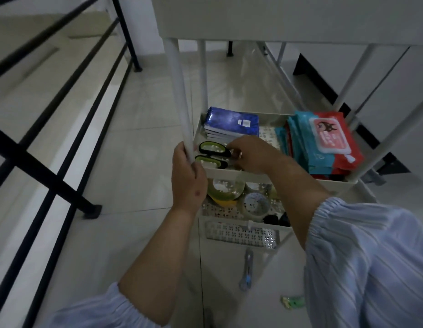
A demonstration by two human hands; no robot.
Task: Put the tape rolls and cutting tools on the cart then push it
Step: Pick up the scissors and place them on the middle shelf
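Three tiers make up the white cart (231, 172), seen from above on a pale tiled floor (134, 138). Left hand (188, 176): closed around the cart's near-left upright post (182, 100), fingers wrapped about it at the level of the middle tray. Right hand (249, 152): reaching into the middle tray from the near side, fingers curled down at the blade end of a pair of scissors (212, 155); whether it is actually gripping them cannot be determined, as the hand hides the blades. Scissors: black with green-lined handle loops, lying flat at the near-left corner of the middle tray, handles toward the post. Same tray: a stack of blue-covered booklets (231, 121) at the far left, and a stack of red and teal wipe packs (324, 143) filling the right side. Lower tray: several tape rolls (229, 190), one translucent greenish, one yellow beneath it, one clear (255, 205) just to their right; dark items at the right edge are too dim to identify. Floor: a grey-blue utility knife (247, 268) lies beside the cart's near end, not on any tray, and a small green wrapper (293, 301) lies near it. Black railing (63, 114) runs along the left. Both forearms emerge from light blue striped sleeves (366, 256).
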